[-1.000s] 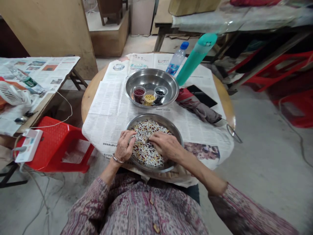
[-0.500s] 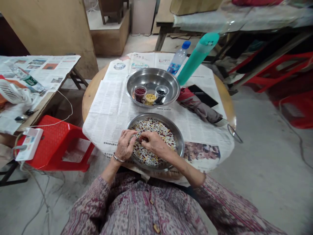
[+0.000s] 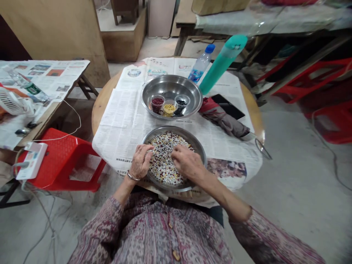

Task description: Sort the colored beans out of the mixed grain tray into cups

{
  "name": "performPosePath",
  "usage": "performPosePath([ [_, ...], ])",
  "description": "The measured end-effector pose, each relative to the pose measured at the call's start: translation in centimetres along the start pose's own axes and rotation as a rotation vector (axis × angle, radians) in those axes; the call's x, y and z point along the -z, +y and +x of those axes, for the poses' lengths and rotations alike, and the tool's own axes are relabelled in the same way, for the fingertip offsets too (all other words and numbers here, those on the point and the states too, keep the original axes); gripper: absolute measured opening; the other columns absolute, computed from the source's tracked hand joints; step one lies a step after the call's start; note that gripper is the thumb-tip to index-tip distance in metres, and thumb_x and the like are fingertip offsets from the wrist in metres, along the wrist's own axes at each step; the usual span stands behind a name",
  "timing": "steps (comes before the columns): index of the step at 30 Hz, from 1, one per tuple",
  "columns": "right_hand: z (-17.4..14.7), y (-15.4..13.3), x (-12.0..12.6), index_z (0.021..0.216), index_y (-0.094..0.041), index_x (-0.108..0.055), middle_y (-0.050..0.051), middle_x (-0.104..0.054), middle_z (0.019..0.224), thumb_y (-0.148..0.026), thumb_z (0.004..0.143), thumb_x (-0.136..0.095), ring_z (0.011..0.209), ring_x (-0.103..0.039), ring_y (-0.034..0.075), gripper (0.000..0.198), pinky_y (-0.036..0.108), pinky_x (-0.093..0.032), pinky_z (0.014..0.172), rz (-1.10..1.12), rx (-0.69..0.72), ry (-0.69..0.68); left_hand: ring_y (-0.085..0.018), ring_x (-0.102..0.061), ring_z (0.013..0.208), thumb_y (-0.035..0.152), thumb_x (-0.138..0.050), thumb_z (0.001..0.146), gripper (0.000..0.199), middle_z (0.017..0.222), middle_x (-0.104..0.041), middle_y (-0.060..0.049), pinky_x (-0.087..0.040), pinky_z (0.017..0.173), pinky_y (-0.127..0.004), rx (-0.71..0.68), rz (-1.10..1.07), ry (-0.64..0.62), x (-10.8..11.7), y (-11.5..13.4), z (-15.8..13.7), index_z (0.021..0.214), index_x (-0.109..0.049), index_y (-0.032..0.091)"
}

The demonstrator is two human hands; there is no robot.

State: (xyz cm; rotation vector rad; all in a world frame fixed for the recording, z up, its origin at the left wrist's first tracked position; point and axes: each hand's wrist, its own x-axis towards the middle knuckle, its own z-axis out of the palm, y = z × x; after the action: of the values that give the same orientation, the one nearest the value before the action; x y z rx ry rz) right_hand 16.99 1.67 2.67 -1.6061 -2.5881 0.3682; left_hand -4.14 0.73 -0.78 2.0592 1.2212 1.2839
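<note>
A steel basin [image 3: 202, 146] on the near side of the round table holds white grains mixed with dark red, yellow and black beans [image 3: 165, 161]. My left hand [image 3: 140, 161], with a bangle at the wrist, rests over the basin's left rim, fingers curled in; what they hold is hidden. Over the right part of the mix, my right hand [image 3: 187, 161] has its fingertips bent down and pressed together. Whatever is in that pinch is too small to make out. Behind stands a second steel basin [image 3: 176, 82] with cups of red beans [image 3: 157, 104], yellow beans [image 3: 169, 109] and black beans [image 3: 181, 104].
Newspaper [image 3: 115, 121] covers the table. Toward its back right stand a water bottle [image 3: 200, 64] and a tall green container [image 3: 222, 66]. A folded umbrella [image 3: 225, 119] lies beside a black tablet [image 3: 228, 107]. On the left, a red stool [image 3: 60, 154] carries a power strip [image 3: 32, 161].
My right hand has moved right, away from my left hand, to the basin's right side, its fingers still drawn together. My left hand has stayed at the left rim.
</note>
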Motion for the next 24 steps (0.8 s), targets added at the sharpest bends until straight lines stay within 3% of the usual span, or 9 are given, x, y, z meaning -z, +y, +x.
performPosePath([
  [3, 0.1, 1.5, 0.3, 0.101, -0.019, -0.067, 0.010, -0.062, 0.107, -0.021, 0.085, -0.057, 0.098, -0.058, 0.024, 0.019, 0.034, -0.048, 0.079, -0.013, -0.124, 0.095, -0.020, -0.057, 0.103, 0.022, -0.039, 0.101, 0.023, 0.107, -0.066, -0.008, -0.045, 0.096, -0.039, -0.001, -0.004, 0.006, 0.0, 0.0, 0.0, 0.111, -0.059, 0.017],
  [6, 0.9, 1.1, -0.8, 0.117, -0.020, -0.064, 0.011, -0.060, 0.110, -0.030, 0.083, -0.060, 0.098, -0.058, 0.024, 0.035, 0.035, -0.048, 0.083, 0.068, -0.105, 0.128, -0.020, -0.056, 0.103, 0.022, -0.039, 0.101, 0.023, 0.107, -0.066, -0.008, -0.045, 0.096, -0.039, 0.005, 0.003, 0.001, 0.0, 0.1, 0.0, 0.111, -0.059, 0.017],
  [9, 2.3, -0.2, -2.1, 0.105, -0.018, -0.068, 0.010, -0.063, 0.104, -0.019, 0.083, -0.054, 0.090, -0.059, 0.020, 0.026, 0.032, -0.046, 0.082, 0.189, -0.054, 0.118, -0.019, -0.057, 0.103, 0.022, -0.040, 0.101, 0.023, 0.107, -0.066, -0.008, -0.045, 0.096, -0.039, 0.006, 0.012, -0.002, 0.0, 0.1, 0.1, 0.111, -0.059, 0.017],
  [13, 3.3, -1.6, -2.4, 0.080, -0.017, -0.069, 0.004, -0.066, 0.078, -0.009, 0.074, -0.054, 0.076, -0.059, 0.016, 0.018, 0.028, -0.045, 0.076, 0.410, -0.025, 0.075, -0.019, -0.057, 0.102, 0.022, -0.039, 0.101, 0.023, 0.106, -0.066, -0.008, -0.045, 0.095, -0.039, 0.003, 0.015, 0.003, -0.1, 0.0, 0.0, 0.110, -0.060, 0.017],
  [16, 2.4, -2.8, -2.1, 0.077, -0.018, -0.069, 0.001, -0.067, 0.074, -0.007, 0.072, -0.054, 0.072, -0.060, 0.015, 0.018, 0.027, -0.046, 0.074, 0.548, 0.031, 0.071, -0.020, -0.057, 0.103, 0.024, -0.038, 0.101, 0.024, 0.106, -0.066, -0.008, -0.046, 0.095, -0.039, 0.008, 0.012, 0.000, -0.1, -0.1, -0.1, 0.110, -0.060, 0.017],
  [18, 1.5, -3.8, -2.2, 0.081, -0.018, -0.069, 0.002, -0.069, 0.081, -0.005, 0.074, -0.054, 0.076, -0.061, 0.015, 0.022, 0.027, -0.047, 0.076, 0.590, 0.140, 0.052, -0.020, -0.057, 0.103, 0.025, -0.037, 0.102, 0.025, 0.106, -0.066, -0.008, -0.046, 0.096, -0.039, 0.015, 0.008, 0.001, -0.1, -0.1, -0.1, 0.110, -0.060, 0.017],
  [21, 0.6, -5.2, -2.8, 0.091, -0.017, -0.069, 0.007, -0.069, 0.096, -0.005, 0.081, -0.052, 0.089, -0.061, 0.017, 0.024, 0.030, -0.049, 0.084, 0.517, 0.303, 0.027, -0.020, -0.057, 0.103, 0.026, -0.035, 0.102, 0.027, 0.106, -0.066, -0.008, -0.046, 0.096, -0.040, 0.028, 0.007, 0.005, 0.0, 0.0, -0.1, 0.110, -0.060, 0.017],
  [24, 1.1, -5.4, -3.2, 0.099, -0.016, -0.068, 0.011, -0.066, 0.104, -0.011, 0.088, -0.051, 0.101, -0.056, 0.023, 0.021, 0.036, -0.049, 0.089, 0.288, 0.366, 0.048, -0.020, -0.056, 0.103, 0.027, -0.034, 0.103, 0.028, 0.106, -0.066, -0.009, -0.046, 0.096, -0.040, 0.024, 0.005, 0.004, 0.0, 0.1, 0.0, 0.110, -0.060, 0.017],
])
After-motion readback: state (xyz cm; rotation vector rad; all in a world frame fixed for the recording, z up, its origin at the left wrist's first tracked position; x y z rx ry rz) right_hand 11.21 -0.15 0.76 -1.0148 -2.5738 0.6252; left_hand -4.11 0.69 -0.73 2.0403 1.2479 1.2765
